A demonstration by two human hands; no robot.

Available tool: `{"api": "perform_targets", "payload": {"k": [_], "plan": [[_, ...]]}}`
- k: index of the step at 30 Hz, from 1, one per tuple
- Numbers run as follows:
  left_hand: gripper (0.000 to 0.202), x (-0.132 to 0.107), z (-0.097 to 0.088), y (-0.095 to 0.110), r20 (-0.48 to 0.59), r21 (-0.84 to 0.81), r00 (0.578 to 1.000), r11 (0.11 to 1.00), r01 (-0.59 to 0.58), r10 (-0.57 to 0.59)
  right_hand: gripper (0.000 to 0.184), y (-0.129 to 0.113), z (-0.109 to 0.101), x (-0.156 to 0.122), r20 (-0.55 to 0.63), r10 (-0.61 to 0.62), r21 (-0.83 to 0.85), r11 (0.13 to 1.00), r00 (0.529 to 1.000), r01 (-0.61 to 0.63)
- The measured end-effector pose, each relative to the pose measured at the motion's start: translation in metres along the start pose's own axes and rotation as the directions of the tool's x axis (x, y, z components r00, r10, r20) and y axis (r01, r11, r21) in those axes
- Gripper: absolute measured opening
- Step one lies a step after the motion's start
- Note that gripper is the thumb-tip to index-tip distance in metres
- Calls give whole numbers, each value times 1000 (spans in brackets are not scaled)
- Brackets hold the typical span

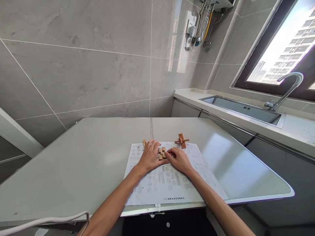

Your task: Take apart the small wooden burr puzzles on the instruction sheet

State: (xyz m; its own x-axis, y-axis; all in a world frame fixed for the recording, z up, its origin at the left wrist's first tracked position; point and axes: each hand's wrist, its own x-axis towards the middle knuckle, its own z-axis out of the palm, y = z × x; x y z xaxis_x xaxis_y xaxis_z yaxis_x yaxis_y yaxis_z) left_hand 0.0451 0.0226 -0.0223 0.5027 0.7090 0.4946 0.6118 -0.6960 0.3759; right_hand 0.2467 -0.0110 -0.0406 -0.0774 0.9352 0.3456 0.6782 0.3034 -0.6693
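A small cluster of light wooden puzzle blocks (160,151) lies on a printed sheet (157,193), between my two hands. My left hand (150,155) arches along the cluster's left side, its fingers stretched out and its thumb lying along the near edge. From the right, my right hand (179,158) has its fingers curled, with thumb and forefinger pinched at a block on that side; the fingertips are partly hidden. Just beyond my left fingers sits another light wooden piece (144,142), partly covered. A reddish-brown crossed wooden puzzle (181,141) stands at the sheet's far right edge.
The sheet lies on a pale folding table (98,164) with a seam down its middle. To the right is a counter with a sink (241,106) and a tap (287,90) under a window. A white cable (49,220) crosses the near left corner. A tiled wall stands behind.
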Motion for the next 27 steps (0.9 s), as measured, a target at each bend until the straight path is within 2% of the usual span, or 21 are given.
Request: {"api": "perform_targets", "payload": {"k": [2,6,10,18,23,27], "plan": [[66,0,1,-3,26,-6,1000,1000,6,-5,33,-1,-1,0,35,-37,22,999,999,36],[52,0,-1,-5,80,-30,996,999,-32,34,32,-2,-1,-1,76,-73,58,996,994,69],[57,3,-5,-8,78,5,996,999,-52,52,30,-1,-1,-1,66,-75,72,995,995,70],[61,8,-7,-28,-26,169,1000,985,21,-17,26,-1,-1,-1,73,-80,69,995,994,75],[61,5,-3,-37,8,148,993,982,118,-121,23,-3,-2,-1,67,-95,63,994,993,90],[55,6,-3,-39,8,149,989,978,144,-147,20,-3,-3,-1,66,-103,51,994,992,100]]}}
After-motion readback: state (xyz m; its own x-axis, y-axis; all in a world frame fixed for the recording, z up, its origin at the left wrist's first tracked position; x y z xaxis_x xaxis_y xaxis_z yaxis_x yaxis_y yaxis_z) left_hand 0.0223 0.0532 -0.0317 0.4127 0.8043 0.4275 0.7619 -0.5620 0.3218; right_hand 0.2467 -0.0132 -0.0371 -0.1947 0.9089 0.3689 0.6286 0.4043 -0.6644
